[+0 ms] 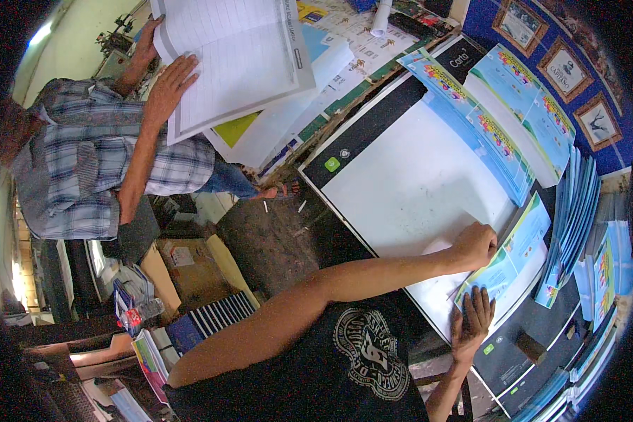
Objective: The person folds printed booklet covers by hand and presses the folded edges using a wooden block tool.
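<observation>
My left hand [475, 247] is closed, knuckles up, at the left edge of a blue printed sheet [519, 247]. Whatever its fingers hold, if anything, is hidden. Below it, my right hand [473, 323] lies with its fingers stretched out on the sheet's lower corner. The sheet has green and colourful printing and rests on a white board [408, 172] with black ends. Up the board, a stack of similar blue printed sheets [471, 119] overlaps its right side.
More printed sheets [531, 105] lie at the far right, beside a row of folded blue sheets [573, 218]. A small brown block [531, 347] sits on a black panel [520, 373]. At the left, another person [105, 158] holds a large ruled sheet [235, 77]. An open cardboard box [193, 271] is lower left.
</observation>
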Available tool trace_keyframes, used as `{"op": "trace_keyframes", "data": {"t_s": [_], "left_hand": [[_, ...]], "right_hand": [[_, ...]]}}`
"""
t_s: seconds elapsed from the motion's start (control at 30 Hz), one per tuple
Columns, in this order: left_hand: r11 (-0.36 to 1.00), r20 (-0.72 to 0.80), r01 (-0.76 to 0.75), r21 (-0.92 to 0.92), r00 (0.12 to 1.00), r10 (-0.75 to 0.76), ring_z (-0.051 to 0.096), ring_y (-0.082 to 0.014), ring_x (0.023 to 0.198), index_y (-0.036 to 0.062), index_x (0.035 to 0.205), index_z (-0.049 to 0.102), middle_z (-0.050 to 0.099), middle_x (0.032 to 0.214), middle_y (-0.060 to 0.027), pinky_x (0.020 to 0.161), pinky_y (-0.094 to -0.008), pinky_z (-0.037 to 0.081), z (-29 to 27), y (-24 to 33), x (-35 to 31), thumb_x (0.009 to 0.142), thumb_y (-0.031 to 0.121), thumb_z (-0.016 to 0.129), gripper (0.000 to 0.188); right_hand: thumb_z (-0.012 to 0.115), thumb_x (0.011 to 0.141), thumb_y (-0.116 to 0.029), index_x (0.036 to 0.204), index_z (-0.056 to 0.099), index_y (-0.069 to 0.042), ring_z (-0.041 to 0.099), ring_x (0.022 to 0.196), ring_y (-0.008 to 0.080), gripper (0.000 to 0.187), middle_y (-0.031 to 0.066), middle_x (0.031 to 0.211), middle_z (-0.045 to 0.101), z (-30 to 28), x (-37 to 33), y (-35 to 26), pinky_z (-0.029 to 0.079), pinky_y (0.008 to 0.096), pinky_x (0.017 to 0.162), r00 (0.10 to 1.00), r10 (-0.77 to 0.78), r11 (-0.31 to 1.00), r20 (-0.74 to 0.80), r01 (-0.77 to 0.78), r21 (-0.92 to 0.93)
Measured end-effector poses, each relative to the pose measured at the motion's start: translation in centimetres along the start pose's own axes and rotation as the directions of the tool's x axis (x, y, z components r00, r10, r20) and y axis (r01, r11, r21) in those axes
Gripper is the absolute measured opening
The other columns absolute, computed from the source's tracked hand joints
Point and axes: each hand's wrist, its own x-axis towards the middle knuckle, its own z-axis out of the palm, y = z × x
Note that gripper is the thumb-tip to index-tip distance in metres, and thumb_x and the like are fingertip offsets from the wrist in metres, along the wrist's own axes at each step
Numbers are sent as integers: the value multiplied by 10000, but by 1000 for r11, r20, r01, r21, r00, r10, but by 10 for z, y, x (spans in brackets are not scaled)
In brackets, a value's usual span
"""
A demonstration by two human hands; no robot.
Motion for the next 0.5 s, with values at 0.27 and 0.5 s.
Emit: {"op": "trace_keyframes", "data": {"t_s": [0.27, 0.5], "left_hand": [[1000, -1, 17, 24, 1000, -17, 701, -370, 708, 12, 750, 723, 690, 745, -218, 712, -477, 552, 2, 1, 2, 768, 108, 675, 109], [997, -48, -67, 45, 996, 69, 695, -356, 658, 3, 714, 695, 679, 704, -210, 660, -462, 546, 12, -12, -1, 764, 86, 671, 100]], "right_hand": [[539, 967, -290, 1243, 665, -22, 459, 1383, 389, 404, 169, 1416, 575, -1, -1, 3, 216, 570, 1196, 1000, 5, 1000, 20, -4, -29], [561, 953, -256, 1176, 689, -15, 483, 1351, 413, 352, 180, 1374, 604, 3, -5, 4, 240, 592, 1178, 999, -26, 1000, -23, 26, -4]]}}
